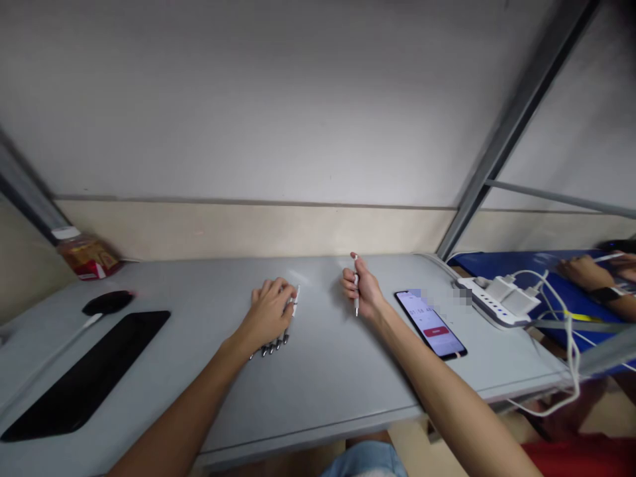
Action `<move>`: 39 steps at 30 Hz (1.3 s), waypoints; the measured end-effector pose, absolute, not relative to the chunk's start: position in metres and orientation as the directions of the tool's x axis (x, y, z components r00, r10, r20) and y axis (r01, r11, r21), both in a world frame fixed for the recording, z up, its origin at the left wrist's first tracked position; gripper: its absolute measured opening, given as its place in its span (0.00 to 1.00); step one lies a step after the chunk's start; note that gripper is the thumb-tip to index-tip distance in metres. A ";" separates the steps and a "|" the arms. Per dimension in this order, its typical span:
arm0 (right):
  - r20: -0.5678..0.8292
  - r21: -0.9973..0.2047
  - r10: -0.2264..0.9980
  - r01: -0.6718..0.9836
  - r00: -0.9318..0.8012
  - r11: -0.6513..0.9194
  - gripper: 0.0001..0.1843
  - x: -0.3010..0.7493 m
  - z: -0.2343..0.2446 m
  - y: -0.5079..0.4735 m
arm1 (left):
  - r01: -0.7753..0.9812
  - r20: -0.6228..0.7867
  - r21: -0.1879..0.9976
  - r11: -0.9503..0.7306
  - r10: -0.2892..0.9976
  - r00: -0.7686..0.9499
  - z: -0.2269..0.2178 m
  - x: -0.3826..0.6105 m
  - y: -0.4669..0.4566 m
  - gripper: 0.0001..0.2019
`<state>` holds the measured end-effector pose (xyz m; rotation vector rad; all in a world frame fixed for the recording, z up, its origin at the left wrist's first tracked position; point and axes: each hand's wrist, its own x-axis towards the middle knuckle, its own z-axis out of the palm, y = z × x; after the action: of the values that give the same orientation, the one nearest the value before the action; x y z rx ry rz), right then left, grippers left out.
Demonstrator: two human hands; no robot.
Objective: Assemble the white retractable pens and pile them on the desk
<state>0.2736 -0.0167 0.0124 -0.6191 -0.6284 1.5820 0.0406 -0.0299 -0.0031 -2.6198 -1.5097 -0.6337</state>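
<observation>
Under my left hand (269, 306) a row of several pens (296, 302) lies side by side on the grey table. The fingers curl over the row, with the thumb side against the rightmost pen. Only the silver tips and the right-hand barrel show; the hand covers the rest. To the right, my right hand (365, 288) is closed around a white and grey pen (356, 301), held upright just above the table. Its silver tip points down, and my thumb is at the top end.
A phone (431, 323) with a lit timer screen lies right of my right forearm. Beyond it is a white power strip (491, 303) with plugs and cables. On the left are a black slab (89, 374), a black disc (108, 303) and a bottle (89, 255). Another person's hand (586, 273) is far right.
</observation>
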 end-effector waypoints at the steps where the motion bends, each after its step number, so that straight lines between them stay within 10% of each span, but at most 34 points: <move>1: -0.016 -0.704 0.994 -0.705 -0.105 -0.085 0.10 0.274 0.013 -0.017 | 0.844 0.374 0.151 -0.515 0.820 0.433 -0.004 0.040 -0.030 0.08; 28: 0.046 -0.808 0.991 -0.588 -0.122 -0.035 0.15 0.271 0.011 -0.016 | 0.806 0.333 0.187 -0.562 0.808 0.486 -0.006 0.046 -0.035 0.09; 39: 0.065 -0.993 0.998 0.097 -0.012 0.066 0.12 0.269 -0.005 -0.008 | 0.780 0.343 0.217 -0.586 0.794 0.502 -0.005 0.046 -0.037 0.08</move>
<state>0.2694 -0.0078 -0.0048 -1.2270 -1.3173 1.1197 0.0456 -0.0368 -0.0046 -2.7515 -1.4431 -0.6560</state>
